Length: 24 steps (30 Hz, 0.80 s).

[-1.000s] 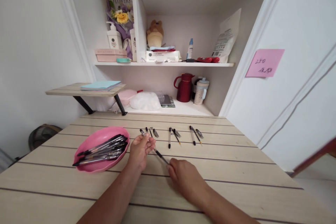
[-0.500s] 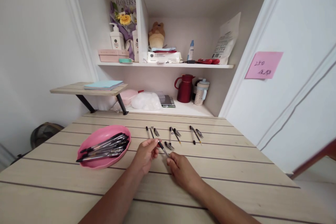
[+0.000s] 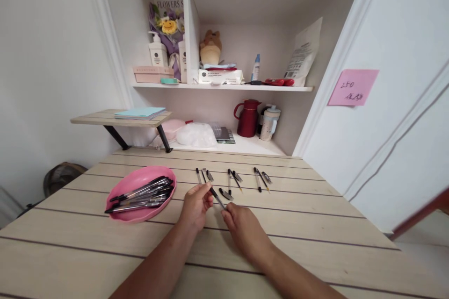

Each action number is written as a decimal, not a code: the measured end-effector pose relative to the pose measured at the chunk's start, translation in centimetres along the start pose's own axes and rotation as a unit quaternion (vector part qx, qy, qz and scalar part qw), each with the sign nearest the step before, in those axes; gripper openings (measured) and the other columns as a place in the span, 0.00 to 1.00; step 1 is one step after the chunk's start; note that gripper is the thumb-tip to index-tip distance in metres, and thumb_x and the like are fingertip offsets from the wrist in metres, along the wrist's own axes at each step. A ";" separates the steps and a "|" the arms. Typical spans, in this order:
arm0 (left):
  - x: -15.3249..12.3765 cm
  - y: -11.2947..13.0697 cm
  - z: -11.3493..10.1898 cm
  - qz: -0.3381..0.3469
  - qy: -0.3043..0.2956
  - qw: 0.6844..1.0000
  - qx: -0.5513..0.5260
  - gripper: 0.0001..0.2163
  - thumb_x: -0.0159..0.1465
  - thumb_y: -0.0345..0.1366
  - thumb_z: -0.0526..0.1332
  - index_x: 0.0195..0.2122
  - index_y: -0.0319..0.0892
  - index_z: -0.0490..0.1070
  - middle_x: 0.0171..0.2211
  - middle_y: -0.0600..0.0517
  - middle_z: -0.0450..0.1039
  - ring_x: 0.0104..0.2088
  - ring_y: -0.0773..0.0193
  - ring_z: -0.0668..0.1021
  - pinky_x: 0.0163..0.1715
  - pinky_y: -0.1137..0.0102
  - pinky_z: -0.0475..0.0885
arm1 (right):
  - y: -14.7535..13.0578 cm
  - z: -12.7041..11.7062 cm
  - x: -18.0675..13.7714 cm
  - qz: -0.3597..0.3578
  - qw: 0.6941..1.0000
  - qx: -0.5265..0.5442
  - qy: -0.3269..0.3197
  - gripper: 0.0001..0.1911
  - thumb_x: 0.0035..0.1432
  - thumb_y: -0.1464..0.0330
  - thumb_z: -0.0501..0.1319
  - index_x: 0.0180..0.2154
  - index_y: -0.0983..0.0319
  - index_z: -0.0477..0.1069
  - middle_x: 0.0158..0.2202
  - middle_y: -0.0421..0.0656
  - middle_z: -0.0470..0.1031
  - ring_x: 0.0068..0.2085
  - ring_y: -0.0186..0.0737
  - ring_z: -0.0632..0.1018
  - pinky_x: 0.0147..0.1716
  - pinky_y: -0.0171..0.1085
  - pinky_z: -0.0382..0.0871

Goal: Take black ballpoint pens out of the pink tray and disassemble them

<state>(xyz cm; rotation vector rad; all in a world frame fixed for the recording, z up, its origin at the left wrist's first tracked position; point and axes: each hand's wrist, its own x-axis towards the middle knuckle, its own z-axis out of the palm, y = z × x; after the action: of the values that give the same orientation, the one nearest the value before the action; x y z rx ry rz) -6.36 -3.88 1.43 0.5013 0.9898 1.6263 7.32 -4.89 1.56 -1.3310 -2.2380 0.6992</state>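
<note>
A pen [image 3: 218, 199] with a clear barrel and a dark front end is held slantwise between my two hands. My left hand [image 3: 197, 203] pinches its dark upper end. On the lower end of the barrel, my right hand [image 3: 240, 222] has its fingers closed. Just beyond the hands lies a black pen cap [image 3: 226, 194] with a clip. Farther back are three small groups of pen parts: a left group [image 3: 203, 176], a middle group [image 3: 234, 180] and a right group [image 3: 262, 179], each with a barrel, a thin refill and a cap.
To the left, a pink bowl [image 3: 121, 182] holds several pens [image 3: 150, 194]. A small raised shelf [image 3: 91, 118] carrying blue paper [image 3: 140, 112] stands at the back left. Behind the slatted table [image 3: 308, 229], a red jug [image 3: 247, 119] and a tumbler [image 3: 269, 124] stand in the shelving.
Both hands keep their hold on the pen, with hardly any movement. The view has shifted slightly, so the bowl and shelf appear a little farther right.
</note>
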 end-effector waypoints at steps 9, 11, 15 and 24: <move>0.0 0.1 0.0 -0.022 -0.050 0.998 -0.012 0.07 0.50 0.31 0.65 0.29 0.34 0.72 0.24 0.50 0.73 0.17 0.76 0.70 0.19 0.81 0.67 | 0.2 0.0 0.1 0.007 0.999 0.037 0.006 0.10 0.57 0.65 0.50 0.28 0.63 0.63 0.18 0.42 0.67 0.19 0.35 0.68 0.22 0.33 0.57; 0.0 -0.3 0.3 -0.005 -0.017 1.000 -0.002 0.07 0.48 0.32 0.66 0.27 0.34 0.71 0.21 0.52 0.71 0.16 0.77 0.69 0.17 0.81 0.66 | -0.4 -0.3 -0.3 0.015 0.999 -0.014 0.034 0.08 0.55 0.66 0.52 0.27 0.63 0.63 0.20 0.44 0.68 0.22 0.36 0.69 0.24 0.34 0.57; -0.1 -0.6 0.4 -0.008 0.000 1.000 -0.003 0.09 0.47 0.35 0.67 0.24 0.36 0.69 0.16 0.57 0.66 0.13 0.78 0.66 0.14 0.81 0.63 | -1.2 -0.9 -0.4 0.109 0.952 0.266 -0.103 0.15 0.57 0.61 0.45 0.24 0.61 0.60 0.10 0.34 0.57 0.12 0.28 0.55 0.14 0.30 0.48; 0.1 0.9 -0.7 -0.061 -0.127 0.989 -0.045 0.10 0.53 0.32 0.63 0.36 0.36 0.71 0.27 0.51 0.73 0.18 0.78 0.69 0.19 0.81 0.67 | -0.2 0.0 0.1 0.054 0.921 0.368 -0.112 0.18 0.57 0.55 0.46 0.24 0.61 0.60 0.09 0.33 0.57 0.11 0.28 0.55 0.14 0.30 0.47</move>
<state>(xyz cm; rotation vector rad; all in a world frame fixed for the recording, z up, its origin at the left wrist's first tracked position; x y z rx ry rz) -7.45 -4.01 1.75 0.5599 0.7403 1.4488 7.13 -4.84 1.67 -1.0152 -1.7492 1.6032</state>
